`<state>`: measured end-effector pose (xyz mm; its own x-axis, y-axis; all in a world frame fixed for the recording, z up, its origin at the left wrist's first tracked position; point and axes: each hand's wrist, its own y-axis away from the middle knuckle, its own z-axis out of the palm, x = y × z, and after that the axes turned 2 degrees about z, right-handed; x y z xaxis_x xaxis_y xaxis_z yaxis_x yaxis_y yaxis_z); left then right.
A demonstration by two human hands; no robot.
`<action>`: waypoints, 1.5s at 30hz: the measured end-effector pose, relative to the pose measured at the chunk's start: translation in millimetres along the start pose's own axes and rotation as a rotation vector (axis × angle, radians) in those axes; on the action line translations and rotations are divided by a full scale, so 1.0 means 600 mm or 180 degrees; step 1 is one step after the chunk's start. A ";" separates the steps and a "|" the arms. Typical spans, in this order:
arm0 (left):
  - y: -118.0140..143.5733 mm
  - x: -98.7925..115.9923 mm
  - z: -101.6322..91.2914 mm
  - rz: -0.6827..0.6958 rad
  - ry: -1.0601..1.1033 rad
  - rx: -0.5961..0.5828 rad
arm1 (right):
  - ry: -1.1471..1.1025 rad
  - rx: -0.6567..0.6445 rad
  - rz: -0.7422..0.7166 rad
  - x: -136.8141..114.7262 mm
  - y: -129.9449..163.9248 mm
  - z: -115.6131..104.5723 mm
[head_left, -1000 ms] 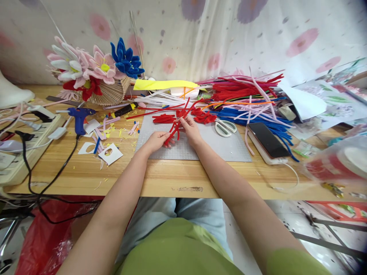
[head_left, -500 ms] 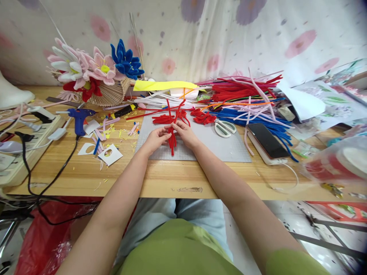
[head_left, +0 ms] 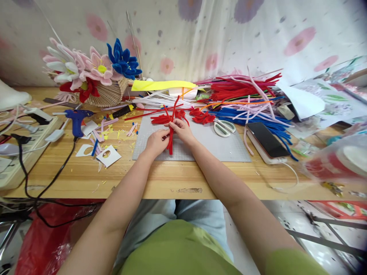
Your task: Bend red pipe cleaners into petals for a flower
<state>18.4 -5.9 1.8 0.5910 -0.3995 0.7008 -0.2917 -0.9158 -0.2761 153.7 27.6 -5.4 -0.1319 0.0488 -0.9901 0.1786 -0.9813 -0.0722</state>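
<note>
Several red pipe cleaners [head_left: 171, 142] are pinched between both my hands over the grey cutting mat [head_left: 206, 147]. My left hand [head_left: 158, 142] grips them from the left with its fingers curled in. From the right, my right hand [head_left: 180, 130] closes on them a little higher up, with thumb and fingers together. Their upper ends stick up past the fingers and their lower ends hang toward me. Just behind lie bent red pipe cleaner pieces [head_left: 159, 120]. Another red bundle [head_left: 200, 115] is by the scissors [head_left: 223, 128], whose blades are partly hidden beneath it.
A blue glue gun [head_left: 77, 120], paper scraps [head_left: 109, 156] and a power strip [head_left: 34, 152] are on the left. Pipe cleaner flowers [head_left: 101, 68] stand behind. Piles of red pipe cleaners [head_left: 241, 88] and blue ones [head_left: 246, 116], a phone [head_left: 267, 139] and a bagged cup [head_left: 338, 160] lie right.
My left fingers have curled in closer around the red pipe cleaners. The upper ends have shifted, with one now standing up and leaning right. The view has moved slightly.
</note>
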 end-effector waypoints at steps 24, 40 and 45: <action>-0.008 0.013 0.009 -0.1523 0.3355 -0.0304 | -0.0480 -0.0335 0.0232 -0.013 0.017 -0.009; -0.016 0.003 -0.006 -0.1791 0.3650 0.0672 | 0.0042 -0.0917 0.0631 -0.032 0.029 -0.031; -0.016 -0.006 -0.003 -0.1539 0.3312 0.0773 | 0.0183 -0.1074 0.0505 -0.032 0.030 -0.034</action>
<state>17.7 4.7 3.0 -0.3319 0.1156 0.9362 0.0126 -0.9918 0.1269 179.1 12.8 9.9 -0.0237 -0.0791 -0.9966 0.5048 -0.8614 0.0564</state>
